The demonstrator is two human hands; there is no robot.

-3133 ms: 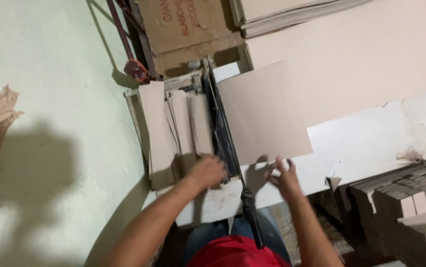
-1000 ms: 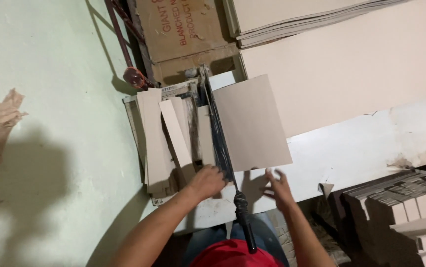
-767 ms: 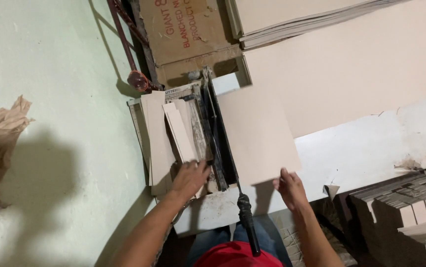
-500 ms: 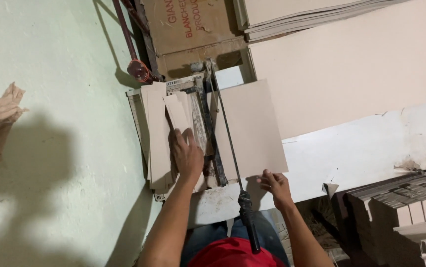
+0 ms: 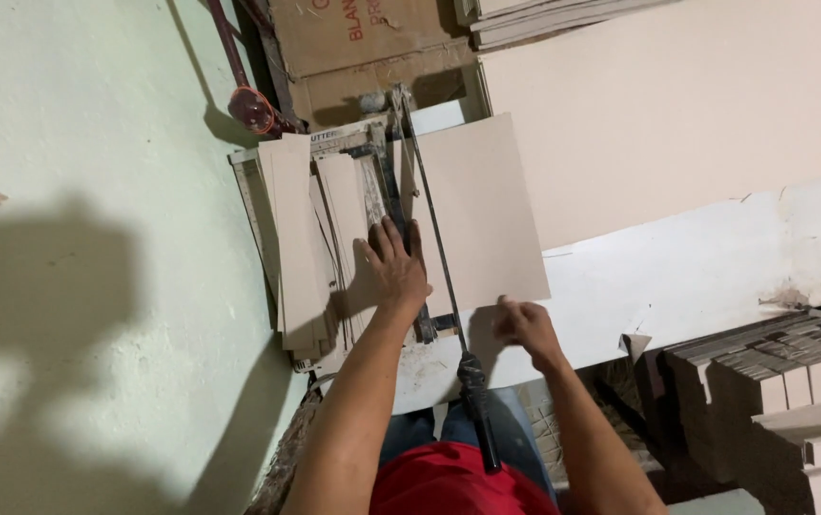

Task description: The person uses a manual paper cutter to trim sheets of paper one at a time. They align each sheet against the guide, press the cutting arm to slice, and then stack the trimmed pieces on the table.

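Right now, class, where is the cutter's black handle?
In the head view, the black handle lies low in the middle, between the person's forearms, just below the right hand and pointing toward the red shirt.

We see a matt, smooth beige board sheet (image 5: 475, 210), matt cardboard strips (image 5: 294, 238), a grimy dark metal cutter (image 5: 409, 191) and the scuffed, chalky white counter (image 5: 677, 277).

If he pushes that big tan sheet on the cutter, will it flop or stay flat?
Probably stays flat: the tan sheet lies straight with sharp corners, so it looks stiff, like cardboard. It likely slides easily, since the right hand shifts it by its near edge alone. The cut strips beside the left hand also lie unbent.
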